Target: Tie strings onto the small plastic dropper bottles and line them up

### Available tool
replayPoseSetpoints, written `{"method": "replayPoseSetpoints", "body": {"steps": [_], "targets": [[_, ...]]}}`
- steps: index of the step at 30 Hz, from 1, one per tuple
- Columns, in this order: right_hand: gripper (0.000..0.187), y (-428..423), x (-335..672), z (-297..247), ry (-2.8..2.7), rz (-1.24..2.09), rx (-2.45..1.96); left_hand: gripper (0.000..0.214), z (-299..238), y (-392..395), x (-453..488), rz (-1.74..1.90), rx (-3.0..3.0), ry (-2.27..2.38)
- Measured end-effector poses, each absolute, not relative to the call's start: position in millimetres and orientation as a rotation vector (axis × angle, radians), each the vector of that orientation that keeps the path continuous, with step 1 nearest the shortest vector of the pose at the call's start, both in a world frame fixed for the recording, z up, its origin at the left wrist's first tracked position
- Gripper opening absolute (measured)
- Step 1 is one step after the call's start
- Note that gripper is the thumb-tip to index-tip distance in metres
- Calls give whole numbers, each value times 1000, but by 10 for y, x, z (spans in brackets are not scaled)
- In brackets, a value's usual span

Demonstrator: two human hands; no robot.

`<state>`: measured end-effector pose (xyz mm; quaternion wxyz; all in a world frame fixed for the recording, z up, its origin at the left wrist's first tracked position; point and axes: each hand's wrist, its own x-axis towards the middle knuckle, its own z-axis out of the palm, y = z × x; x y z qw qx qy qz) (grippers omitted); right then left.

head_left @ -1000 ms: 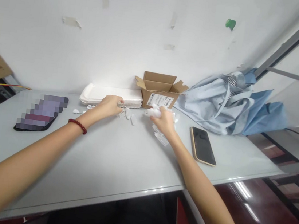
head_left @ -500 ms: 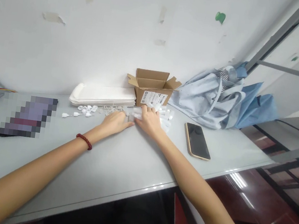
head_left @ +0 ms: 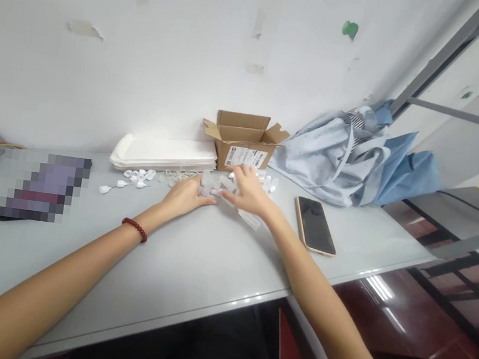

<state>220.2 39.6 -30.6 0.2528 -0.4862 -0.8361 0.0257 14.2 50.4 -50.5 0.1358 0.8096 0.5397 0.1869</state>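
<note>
Both my hands reach to the far middle of the grey table (head_left: 192, 267). My left hand (head_left: 185, 194), a red bead bracelet on its wrist, lies on the table with fingers closed round a small clear plastic piece (head_left: 207, 182). My right hand (head_left: 250, 191) rests beside it, fingers spread over a pile of small clear plastic tubes (head_left: 248, 218). Several little white caps (head_left: 136, 177) lie scattered to the left of my hands. An open cardboard box (head_left: 243, 140) stands just behind them against the wall.
A stack of white trays (head_left: 163, 153) lies left of the box. A phone (head_left: 315, 225) lies face up to the right, with crumpled blue cloth (head_left: 357, 154) behind it. A dark blurred item (head_left: 42, 186) sits at the left. A metal frame and dark floor are on the right.
My left hand slid right from the white caps to meet my right hand. My right hand lowered its white bundle onto the table, and the camera view shifted slightly.
</note>
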Motion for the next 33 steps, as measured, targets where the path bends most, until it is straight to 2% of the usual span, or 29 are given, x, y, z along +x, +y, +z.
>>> {"method": "replayPoseSetpoints", "body": {"steps": [4, 8, 12, 17, 22, 27, 33], "targets": [[29, 540, 2702, -126, -1869, 195, -1379, 79, -528, 448, 172, 502, 2387, 1627], [14, 593, 3116, -118, -1938, 254, -1665, 81, -543, 419, 221, 464, 2403, 1724], [14, 483, 3189, -212, -1975, 336, -1636, 78, -567, 413, 252, 453, 2387, 1789], [24, 349, 3081, -185, -2120, 459, -1609, 75, -575, 391, 261, 467, 2372, 1805], [36, 301, 2987, -182, -2323, 366, -1835, 72, -563, 362, 270, 467, 2399, 1787], [26, 256, 2887, -194, -2414, 214, -2096, 66, -526, 323, 264, 531, 2404, 1768], [13, 249, 2923, -154, -2342, 135, -2012, 31, -406, -3, 514, 685, 2447, 1618]]}}
